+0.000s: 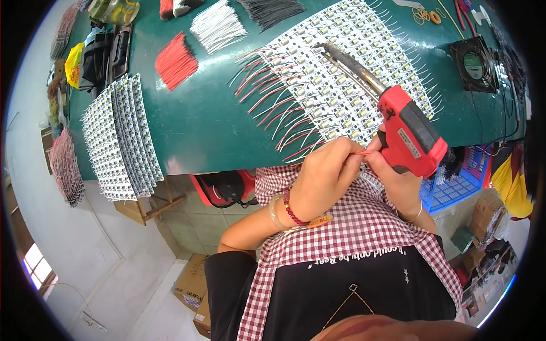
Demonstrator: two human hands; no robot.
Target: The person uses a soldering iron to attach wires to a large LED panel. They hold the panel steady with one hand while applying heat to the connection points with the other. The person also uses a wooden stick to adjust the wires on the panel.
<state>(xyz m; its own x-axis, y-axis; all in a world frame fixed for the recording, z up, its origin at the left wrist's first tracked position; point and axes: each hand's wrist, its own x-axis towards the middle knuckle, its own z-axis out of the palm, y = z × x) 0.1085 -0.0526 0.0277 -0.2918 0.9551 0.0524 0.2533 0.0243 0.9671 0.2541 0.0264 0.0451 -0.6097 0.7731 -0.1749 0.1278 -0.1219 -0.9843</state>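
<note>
L grip (330, 170) pinches a thin red wire (363, 152) btwn thumb & index, held just off the counter's (199, 125) near edge, R of middle. R grip (398, 184) is closed round the handle of a red-and-black soldering gun (410, 133), w/ its thumb up at the same wire; can't tell if that thumb presses the wire or only meets it. Gun's dark tip points fwd-L, above the LED board panel (318, 74), which lies on the counter's R half, near corner by the hands. Progress, as far as shows: panel's L side already has red + white leads along most rows, loose ends hanging over bare counter; opp. side has short white ends only. Near end of the L side is behind the hands, so can't say if the last rows are done; joints too small to check. Prob. left: any rows hidden there, plus maybe the stacked LED panels (116, 142) overhanging the near edge at the counter's L end, no long red leads visible on those. Supply looks ample: red wire bundle (176, 61) L of the panel, white wire bundle (218, 25) & black wire bundle (273, 11) farther back. Sq. black fan (476, 65) sits nr the R edge.
</note>
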